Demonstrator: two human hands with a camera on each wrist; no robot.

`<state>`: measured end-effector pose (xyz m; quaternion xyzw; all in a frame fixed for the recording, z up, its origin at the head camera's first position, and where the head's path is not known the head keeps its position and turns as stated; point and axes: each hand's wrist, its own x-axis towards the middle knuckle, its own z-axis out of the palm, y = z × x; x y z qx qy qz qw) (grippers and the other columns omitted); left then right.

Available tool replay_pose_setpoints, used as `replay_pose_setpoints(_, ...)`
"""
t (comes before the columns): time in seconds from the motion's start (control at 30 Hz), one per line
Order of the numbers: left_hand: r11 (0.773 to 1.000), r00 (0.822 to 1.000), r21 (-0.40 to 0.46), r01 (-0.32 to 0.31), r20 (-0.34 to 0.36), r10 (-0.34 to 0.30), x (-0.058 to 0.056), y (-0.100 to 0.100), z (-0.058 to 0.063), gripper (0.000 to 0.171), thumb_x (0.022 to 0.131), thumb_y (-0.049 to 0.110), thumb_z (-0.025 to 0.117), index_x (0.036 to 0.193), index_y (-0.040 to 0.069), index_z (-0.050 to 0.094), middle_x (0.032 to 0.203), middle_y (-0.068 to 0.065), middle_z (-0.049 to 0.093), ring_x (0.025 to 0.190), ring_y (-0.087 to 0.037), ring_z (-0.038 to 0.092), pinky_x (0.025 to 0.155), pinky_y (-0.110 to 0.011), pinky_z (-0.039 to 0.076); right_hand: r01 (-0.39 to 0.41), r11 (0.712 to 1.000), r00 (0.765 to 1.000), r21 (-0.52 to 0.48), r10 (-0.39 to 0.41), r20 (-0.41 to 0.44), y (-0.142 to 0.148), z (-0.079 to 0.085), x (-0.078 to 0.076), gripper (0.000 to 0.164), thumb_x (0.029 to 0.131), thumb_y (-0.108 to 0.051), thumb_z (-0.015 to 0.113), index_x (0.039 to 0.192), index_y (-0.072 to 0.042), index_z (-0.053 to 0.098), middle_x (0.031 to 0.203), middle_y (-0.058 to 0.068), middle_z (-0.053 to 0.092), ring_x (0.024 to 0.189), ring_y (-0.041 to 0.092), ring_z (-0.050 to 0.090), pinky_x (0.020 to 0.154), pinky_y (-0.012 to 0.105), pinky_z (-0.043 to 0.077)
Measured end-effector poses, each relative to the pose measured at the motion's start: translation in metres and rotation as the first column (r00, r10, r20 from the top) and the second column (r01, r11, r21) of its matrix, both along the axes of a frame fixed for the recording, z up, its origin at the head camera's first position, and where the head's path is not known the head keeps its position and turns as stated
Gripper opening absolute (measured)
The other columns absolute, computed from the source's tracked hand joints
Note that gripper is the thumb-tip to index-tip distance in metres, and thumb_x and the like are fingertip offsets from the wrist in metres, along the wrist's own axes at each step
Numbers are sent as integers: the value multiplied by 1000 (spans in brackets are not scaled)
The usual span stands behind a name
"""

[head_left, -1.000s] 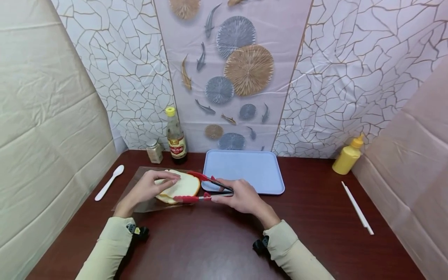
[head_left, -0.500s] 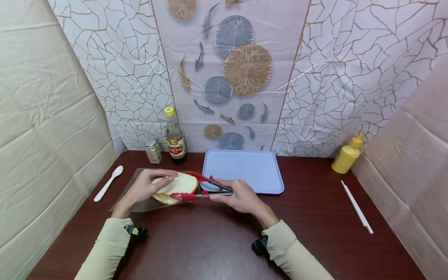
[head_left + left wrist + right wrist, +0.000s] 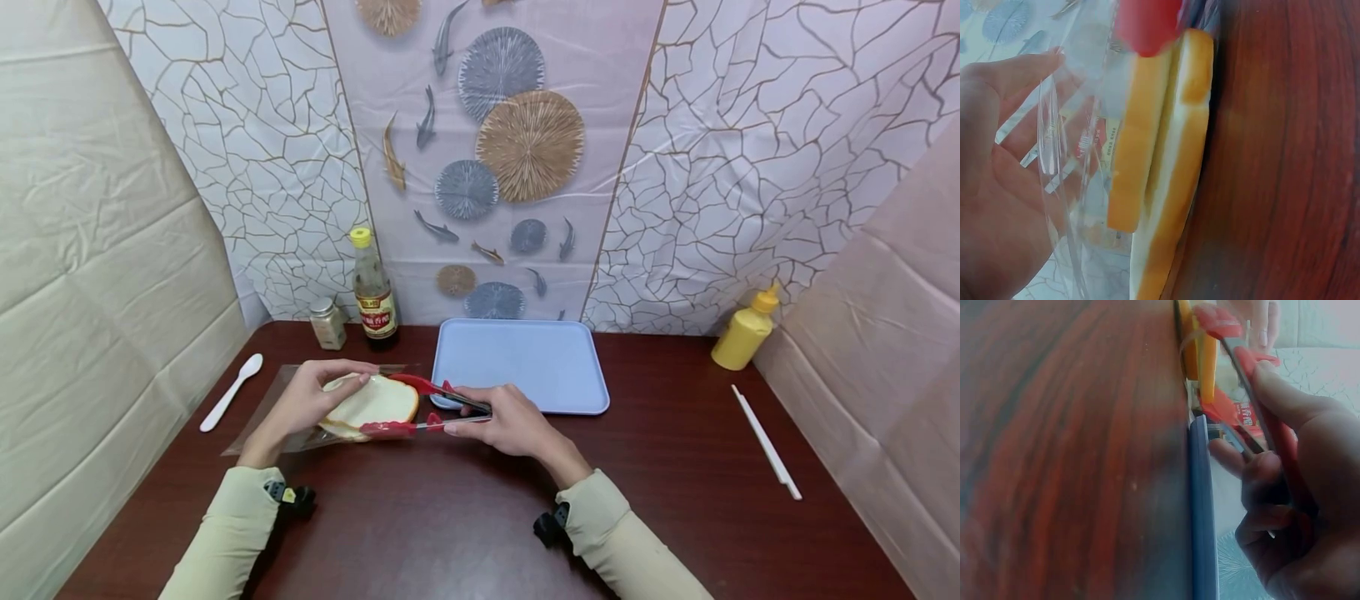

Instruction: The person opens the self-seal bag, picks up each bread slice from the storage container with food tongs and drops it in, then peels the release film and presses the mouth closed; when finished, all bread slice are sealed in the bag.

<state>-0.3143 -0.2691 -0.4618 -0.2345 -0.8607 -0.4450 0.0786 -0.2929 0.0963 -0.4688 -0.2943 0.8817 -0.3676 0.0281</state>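
Note:
Two slices of bread (image 3: 380,403) lie stacked in a clear plastic bag (image 3: 262,417); in the left wrist view the bread (image 3: 1141,144) shows its crust edges, one slice offset over the other. My left hand (image 3: 311,400) pinches the bag's upper film, raising it above the bread; the film wrinkles beside the fingers in the left wrist view. My right hand (image 3: 506,421) grips a pair of red-tipped tongs (image 3: 427,423). Their arms are spread, one red tip at the far edge of the upper slice and the other at its near edge.
A light blue tray (image 3: 525,367) stands right behind the tongs. At the back left are a dark sauce bottle (image 3: 377,308) and a shaker jar (image 3: 328,323). A white spoon (image 3: 232,393) lies left, white chopsticks (image 3: 767,442) right, below a yellow squeeze bottle (image 3: 742,335).
My right hand and the tongs have shifted slightly left, with the upper slice sliding a little deeper into the bag. The left hand keeps nearly the same place.

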Motion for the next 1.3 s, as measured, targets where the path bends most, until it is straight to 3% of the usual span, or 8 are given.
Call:
replay_pose_setpoints(0.17, 1000, 1000, 2, 6, 21, -6, 0, 1, 1, 23, 105, 27, 74, 124, 17, 82, 122, 2, 82, 121, -2, 71, 114, -47, 53, 6, 1000, 1000, 29, -6, 3, 1, -1, 0, 68, 95, -57, 80, 155, -30, 61, 103, -14, 76, 50, 1, 39, 57, 25, 42)
replay_pose_setpoints(0.43, 1000, 999, -11, 22, 46, -21, 0, 3, -3, 23, 106, 27, 73, 126, 18, 82, 125, 5, 81, 123, -2, 70, 115, -53, 51, 2, 996, 1000, -84, 1, 30, -1, -2, 1, 66, 95, -56, 81, 151, -27, 64, 101, -15, 78, 51, 3, 43, 54, 24, 43)
replay_pose_setpoints(0.8, 1000, 999, 7, 26, 18, -26, 1, 6, -3, 22, 105, 25, 74, 126, 24, 82, 127, 6, 80, 123, -4, 71, 110, -36, 55, 5, 990, 999, -142, 1, 44, -1, 0, 1, 61, 94, -53, 83, 147, -25, 69, 100, -9, 82, 56, 5, 46, 51, 23, 41)
replay_pose_setpoints(0.97, 999, 999, 18, 29, 37, -30, 2, 6, -4, 21, 105, 26, 75, 124, 22, 82, 127, 5, 80, 124, -3, 70, 113, -40, 53, 4, 997, 999, -81, 0, 40, 1, 2, 2, 65, 93, -54, 83, 150, -27, 66, 98, -13, 78, 50, 2, 42, 52, 23, 42)
replay_pose_setpoints(1.17, 998, 999, 52, 39, 36, -41, 1, 6, -5, 23, 105, 23, 75, 123, 12, 82, 125, 4, 81, 125, -5, 71, 113, -26, 49, 8, 1000, 1000, 29, -8, 5, 3, 0, 1, 68, 94, -57, 81, 152, -28, 64, 102, -11, 78, 52, 2, 43, 57, 25, 44)
replay_pose_setpoints(1.3, 998, 999, 56, 22, 36, -24, 1, 6, -5, 21, 104, 23, 75, 122, 16, 83, 124, 6, 81, 124, -2, 70, 113, -22, 48, 5, 998, 1000, 62, -5, -2, 2, -2, 1, 69, 95, -59, 79, 153, -27, 63, 97, -16, 76, 53, 0, 44, 59, 24, 44)
